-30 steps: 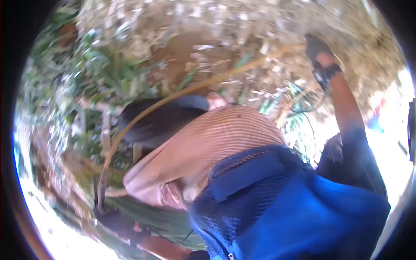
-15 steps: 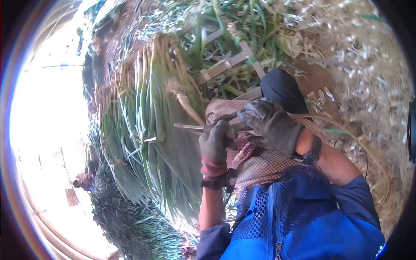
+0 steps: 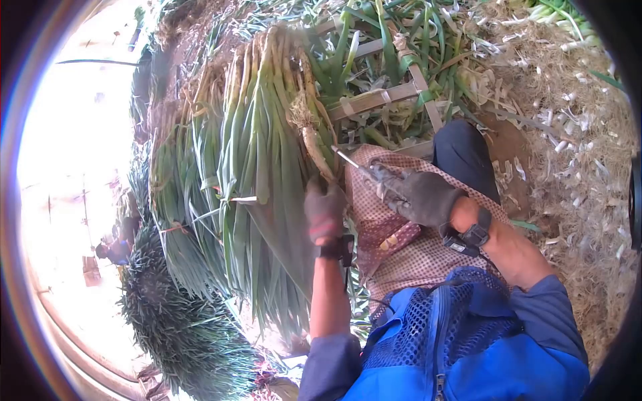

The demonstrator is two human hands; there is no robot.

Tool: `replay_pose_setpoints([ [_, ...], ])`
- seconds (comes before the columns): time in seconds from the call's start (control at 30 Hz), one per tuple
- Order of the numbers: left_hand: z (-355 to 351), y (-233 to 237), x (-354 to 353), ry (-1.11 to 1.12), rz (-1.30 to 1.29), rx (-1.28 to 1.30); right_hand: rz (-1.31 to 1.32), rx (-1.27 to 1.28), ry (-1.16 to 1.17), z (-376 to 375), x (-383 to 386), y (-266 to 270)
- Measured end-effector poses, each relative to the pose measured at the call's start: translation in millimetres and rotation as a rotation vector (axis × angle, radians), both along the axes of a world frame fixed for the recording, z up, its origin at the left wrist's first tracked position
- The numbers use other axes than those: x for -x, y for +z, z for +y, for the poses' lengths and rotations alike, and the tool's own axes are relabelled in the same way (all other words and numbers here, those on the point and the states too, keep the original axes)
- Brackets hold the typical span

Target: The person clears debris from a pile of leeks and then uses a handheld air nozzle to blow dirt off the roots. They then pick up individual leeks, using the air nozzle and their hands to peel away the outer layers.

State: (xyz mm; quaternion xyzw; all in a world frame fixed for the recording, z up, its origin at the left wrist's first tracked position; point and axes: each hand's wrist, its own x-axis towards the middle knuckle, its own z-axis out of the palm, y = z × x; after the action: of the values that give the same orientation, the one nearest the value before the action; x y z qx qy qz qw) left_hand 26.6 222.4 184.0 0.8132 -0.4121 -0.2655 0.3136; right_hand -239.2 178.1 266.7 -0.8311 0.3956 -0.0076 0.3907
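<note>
1. Container: a wooden slat frame (image 3: 374, 100) lies on the ground ahead of the person's knees. Loose cut leaves (image 3: 348, 53) lie in it and across its slats; how deep it is cannot be told.
2. Stacked stock: a pile of green onions (image 3: 254, 174) lies just left of the frame, roots toward the top of the view and leaves toward the person. A second, darker bundle (image 3: 180, 327) lies below it, toward the lower left.
3. Left hand (image 3: 326, 210): gloved, fingers closed around a single green onion (image 3: 314, 147). The white shaft rises from the fist, tilted up and to the left, and ends in a root tuft (image 3: 301, 115) that rests against the pile.
4. Right hand (image 3: 421, 197): gloved, closed around the handle of a knife (image 3: 351, 160). It is just to the right of the left hand, over the lap.
5. Blade relation: the blade points up and left, and its tip is at the white shaft just above the left fist. Whether they touch cannot be told.
6. Lap: a checked cloth (image 3: 394, 234) covers the thighs under both hands.
7. Wrist: a wristwatch (image 3: 471, 237) sits on the right wrist.
8. Ground: pale trimmings (image 3: 568, 134) cover the soil to the right of the frame.
</note>
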Motion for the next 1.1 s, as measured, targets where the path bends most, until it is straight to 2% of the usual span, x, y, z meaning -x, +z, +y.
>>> replay_pose_setpoints([
  [0.03, -8, 11, 11, -0.063, -0.214, -0.074, -0.048, 0.052, -0.029, 0, -4, -18],
  [0.07, -15, 21, 26, -0.027, -0.445, -0.236, -0.094, 0.108, -0.058, -2, -6, -38],
  [0.13, -29, 15, 36, -0.053, -0.522, -0.293, -0.086, 0.035, -0.097, -12, -3, -8],
  [0.23, -47, -3, 36, -0.079, -0.625, -0.366, -0.264, 0.048, -0.099, -1, 0, -24],
  [0.27, -53, -12, 36, -0.088, -0.654, -0.386, -0.212, 0.05, -0.118, 1, 5, -28],
  [0.33, -51, -8, 37, -0.104, -0.63, -0.268, -0.177, 0.026, -0.195, 1, 21, -24],
  [0.4, -51, -2, 35, -0.105, -0.722, -0.217, -0.193, -0.007, -0.279, 3, 38, -11],
  [0.5, -75, 45, 29, -0.088, -0.556, 0.166, -0.361, -0.016, -0.308, 14, 57, -22],
  [0.57, -114, 91, 12, -0.11, -0.48, 0.416, -0.327, -0.096, -0.299, 17, 60, -20],
  [0.6, -138, 142, 26, -0.082, -0.234, 0.347, -0.317, -0.131, -0.305, 19, 61, -18],
  [0.63, -163, 182, 31, -0.126, -0.253, 0.392, -0.307, -0.164, -0.312, 21, 62, -15],
  [0.67, -197, 190, 5, -0.364, -0.419, 0.522, -0.291, -0.131, -0.297, 22, 61, -10],
  [0.7, -211, 238, 40, -0.213, -0.078, 0.335, -0.315, -0.122, -0.291, 21, 60, -10],
  [0.77, -254, 248, 39, -0.44, -0.083, 0.295, -0.361, -0.106, -0.275, 19, 59, -14],
  [0.83, -281, 203, 49, -0.361, 0.161, 0.187, -0.445, -0.094, -0.35, 13, 57, -21],
  [0.87, -288, 169, 46, -0.39, -0.075, 0.042, -0.486, -0.09, -0.389, 9, 58, -23],
  [0.9, -292, 127, 41, -0.417, -0.31, -0.1, -0.418, -0.066, -0.408, 3, 59, -24],
  [0.97, -265, 27, 20, -0.528, -0.425, -0.283, -0.277, -0.023, -0.446, -7, 63, -26],
  [1.03, -197, -35, 4, -0.536, -0.221, -0.1, -0.232, -0.098, -0.423, -18, 61, -20],
  [1.1, -147, -18, 21, -0.141, 0.22, -0.155, -0.175, -0.078, -0.36, -28, 47, -14],
])
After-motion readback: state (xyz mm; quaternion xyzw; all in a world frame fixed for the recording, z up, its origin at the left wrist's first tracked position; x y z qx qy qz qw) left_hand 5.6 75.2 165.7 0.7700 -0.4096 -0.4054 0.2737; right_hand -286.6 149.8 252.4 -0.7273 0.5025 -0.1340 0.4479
